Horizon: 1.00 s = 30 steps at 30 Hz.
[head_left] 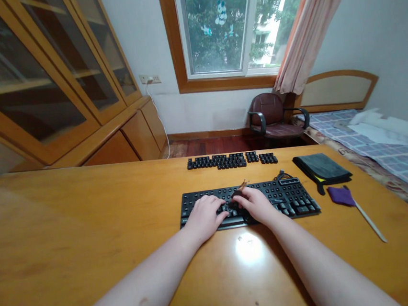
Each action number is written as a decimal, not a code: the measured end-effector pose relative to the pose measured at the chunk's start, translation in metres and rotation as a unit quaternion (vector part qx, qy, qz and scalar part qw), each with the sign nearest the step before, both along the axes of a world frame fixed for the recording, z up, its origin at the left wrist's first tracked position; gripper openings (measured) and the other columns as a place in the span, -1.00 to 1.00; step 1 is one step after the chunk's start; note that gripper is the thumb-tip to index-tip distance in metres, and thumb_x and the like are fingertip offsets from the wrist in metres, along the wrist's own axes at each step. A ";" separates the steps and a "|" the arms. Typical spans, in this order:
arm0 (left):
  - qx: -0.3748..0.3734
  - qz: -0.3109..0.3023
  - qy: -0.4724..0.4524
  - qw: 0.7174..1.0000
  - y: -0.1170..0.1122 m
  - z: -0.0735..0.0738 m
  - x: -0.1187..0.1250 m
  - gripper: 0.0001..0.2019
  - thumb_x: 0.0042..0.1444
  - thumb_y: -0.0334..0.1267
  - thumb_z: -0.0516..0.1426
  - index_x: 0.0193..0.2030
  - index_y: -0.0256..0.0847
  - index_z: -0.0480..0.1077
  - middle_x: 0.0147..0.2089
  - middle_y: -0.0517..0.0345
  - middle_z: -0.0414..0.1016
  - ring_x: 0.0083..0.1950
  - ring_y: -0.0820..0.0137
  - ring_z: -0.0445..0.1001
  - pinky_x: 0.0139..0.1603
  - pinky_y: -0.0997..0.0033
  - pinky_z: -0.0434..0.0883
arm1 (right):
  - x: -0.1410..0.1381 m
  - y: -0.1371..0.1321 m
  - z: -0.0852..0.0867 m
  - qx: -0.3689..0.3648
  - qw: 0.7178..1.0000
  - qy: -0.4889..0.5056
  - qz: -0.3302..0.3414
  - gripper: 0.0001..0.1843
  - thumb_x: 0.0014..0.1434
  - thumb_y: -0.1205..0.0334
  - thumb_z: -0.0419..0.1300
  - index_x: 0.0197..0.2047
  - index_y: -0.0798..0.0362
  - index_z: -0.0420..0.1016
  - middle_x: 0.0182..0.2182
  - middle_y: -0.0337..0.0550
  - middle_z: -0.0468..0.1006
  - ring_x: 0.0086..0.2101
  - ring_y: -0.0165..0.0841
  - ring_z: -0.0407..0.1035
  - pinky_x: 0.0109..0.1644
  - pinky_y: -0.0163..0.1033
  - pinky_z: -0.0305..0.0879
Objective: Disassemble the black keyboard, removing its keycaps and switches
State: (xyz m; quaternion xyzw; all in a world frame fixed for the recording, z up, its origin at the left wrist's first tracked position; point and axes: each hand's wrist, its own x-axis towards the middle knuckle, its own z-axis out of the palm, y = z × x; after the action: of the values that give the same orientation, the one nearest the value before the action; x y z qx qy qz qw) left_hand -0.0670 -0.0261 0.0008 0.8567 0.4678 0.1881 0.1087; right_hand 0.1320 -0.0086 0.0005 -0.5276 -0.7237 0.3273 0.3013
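A black keyboard [287, 198] lies on the wooden desk [71, 233], most of its keycaps removed. My left hand [206, 216] rests on the keyboard's left half with its fingers curled down against the board. My right hand [255, 204] is closed around a small tool with a brown handle [242, 185] that sticks up above the keys. Rows of loose black keycaps [231, 160] lie lined up beyond the keyboard near the desk's far edge.
A folded dark cloth [323, 168] and a purple cloth with a pale stick [353, 203] lie right of the keyboard. Beyond the desk stand a maroon armchair [276, 117], a glass-door cabinet [49, 86] at left and a bed [387, 145] at right.
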 end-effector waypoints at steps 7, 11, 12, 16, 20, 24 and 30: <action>0.000 -0.001 0.000 1.000 0.003 -0.002 -0.001 -0.76 0.08 -0.11 0.14 -0.15 -0.15 0.43 -0.14 0.07 0.43 -0.10 0.26 0.35 -0.04 0.24 0.30 | -0.017 -0.003 0.015 0.074 0.991 -0.084 0.067 -0.86 0.17 0.24 0.09 -0.33 0.03 0.47 -0.36 -0.14 0.55 -0.32 -0.31 0.39 -0.23 -0.27 0.25; -0.005 -0.006 -0.005 1.000 0.003 0.000 -0.001 -0.81 0.11 -0.13 0.12 -0.27 -0.18 0.44 -0.18 0.07 0.44 -0.12 0.27 0.35 -0.05 0.25 0.31 | -0.024 -0.010 0.009 0.148 0.975 -0.130 0.098 -0.81 0.23 0.24 0.02 -0.33 0.03 0.43 -0.39 -0.12 0.52 -0.35 -0.31 0.37 -0.27 -0.26 0.24; -0.006 -0.007 -0.009 1.000 0.003 0.000 -0.001 -0.82 0.11 -0.13 0.12 -0.28 -0.17 0.44 -0.18 0.08 0.45 -0.13 0.28 0.36 -0.06 0.25 0.31 | -0.024 -0.012 0.006 0.168 0.971 -0.138 0.104 -0.80 0.25 0.24 0.00 -0.31 0.03 0.42 -0.37 -0.11 0.52 -0.34 -0.31 0.37 -0.26 -0.26 0.24; 0.001 -0.008 -0.021 1.000 0.004 -0.001 0.000 -0.88 0.10 -0.20 0.14 -0.28 -0.17 0.44 -0.19 0.11 0.48 -0.12 0.28 0.36 -0.05 0.26 0.30 | -0.021 -0.015 -0.003 0.230 0.953 -0.163 0.106 -0.77 0.27 0.25 -0.05 -0.31 0.05 0.39 -0.40 -0.07 0.51 -0.38 -0.31 0.37 -0.28 -0.25 0.23; -0.004 -0.014 -0.015 1.000 0.008 -0.003 0.002 -0.93 0.08 -0.28 0.15 -0.31 -0.18 0.45 -0.22 0.12 0.51 -0.14 0.28 0.37 -0.05 0.26 0.31 | -0.021 -0.013 -0.008 0.235 0.956 -0.154 0.084 -0.75 0.28 0.24 -0.07 -0.33 0.06 0.39 -0.44 -0.07 0.50 -0.40 -0.29 0.38 -0.29 -0.24 0.24; -0.008 -0.008 -0.025 1.000 0.009 -0.003 0.003 -0.90 0.10 -0.27 0.13 -0.28 -0.19 0.46 -0.23 0.11 0.52 -0.15 0.28 0.39 -0.04 0.25 0.31 | -0.021 -0.009 -0.005 0.181 0.978 -0.101 0.037 -0.75 0.26 0.21 -0.03 -0.37 0.03 0.40 -0.46 -0.10 0.52 -0.41 -0.29 0.40 -0.32 -0.25 0.27; 0.000 0.001 -0.083 0.997 0.005 -0.002 0.002 -0.79 0.20 -0.24 0.02 -0.10 -0.17 0.40 -0.15 0.08 0.50 -0.10 0.30 0.40 -0.03 0.26 0.34 | -0.018 -0.005 -0.006 0.102 0.993 0.051 -0.024 -0.70 0.25 0.11 -0.01 -0.39 0.01 0.46 -0.44 -0.10 0.57 -0.39 -0.28 0.46 -0.27 -0.22 0.36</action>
State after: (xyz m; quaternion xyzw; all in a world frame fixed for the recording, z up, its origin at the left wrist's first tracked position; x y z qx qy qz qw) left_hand -0.0652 -0.0211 -0.0015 0.8376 0.4583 0.2586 0.1468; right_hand 0.1143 -0.0136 -0.0055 -0.4939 -0.7242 0.2706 0.3980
